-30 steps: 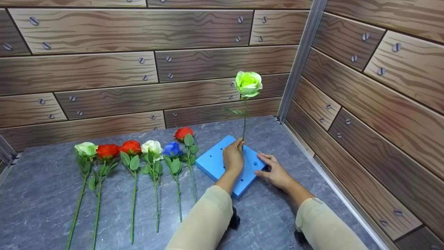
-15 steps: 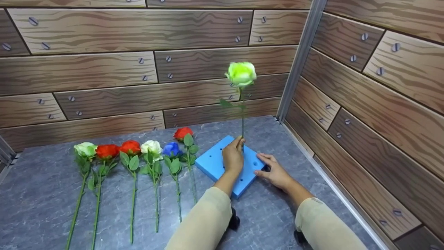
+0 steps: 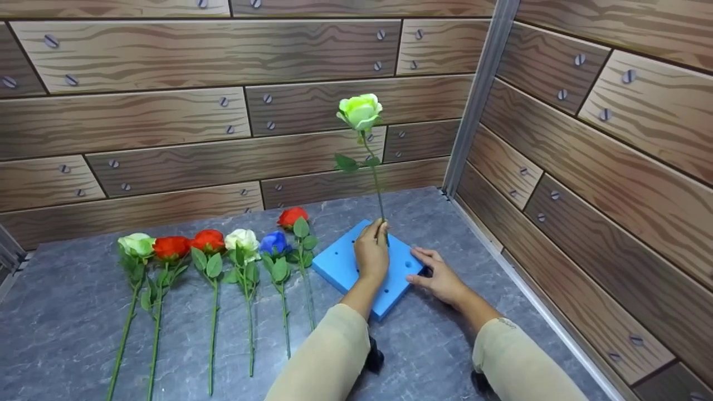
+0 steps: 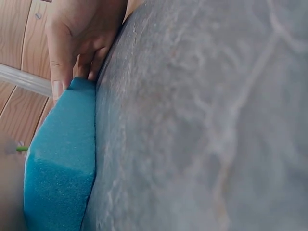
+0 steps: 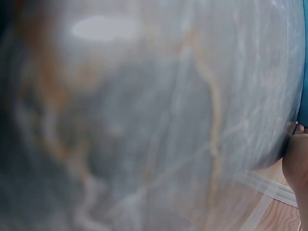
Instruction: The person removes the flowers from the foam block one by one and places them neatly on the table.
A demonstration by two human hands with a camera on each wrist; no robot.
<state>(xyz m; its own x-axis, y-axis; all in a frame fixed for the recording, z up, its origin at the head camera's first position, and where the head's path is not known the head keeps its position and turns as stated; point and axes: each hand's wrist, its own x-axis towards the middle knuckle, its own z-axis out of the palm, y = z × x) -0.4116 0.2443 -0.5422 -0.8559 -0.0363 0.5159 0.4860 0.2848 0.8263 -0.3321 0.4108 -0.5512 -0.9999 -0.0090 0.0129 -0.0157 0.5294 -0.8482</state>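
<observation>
My left hand (image 3: 372, 253) pinches the stem of a light green artificial rose (image 3: 361, 113) over the blue foam block (image 3: 398, 259). The bloom stands high and leans left; the stem's lower end is hidden behind the fingers, so I cannot tell whether it sits in a hole. Small holes dot the block's top. At the block's right corner, my right hand (image 3: 443, 278) grips it between thumb and fingers. In the left wrist view that hand (image 4: 79, 41) holds the far end of the block (image 4: 62, 163). The right wrist view shows mostly blurred tabletop.
Left of the block several roses lie in a row on the grey marbled table (image 3: 423, 356): a pale green rose (image 3: 136, 245), red ones, a white rose (image 3: 242, 240), a blue rose (image 3: 274, 243). Wood-patterned walls (image 3: 167, 117) close off the back and right.
The green rose's bloom has swung left and a little upward, so its stem now tilts left. Both hands stay at nearly the same spots, and the block has not visibly moved.
</observation>
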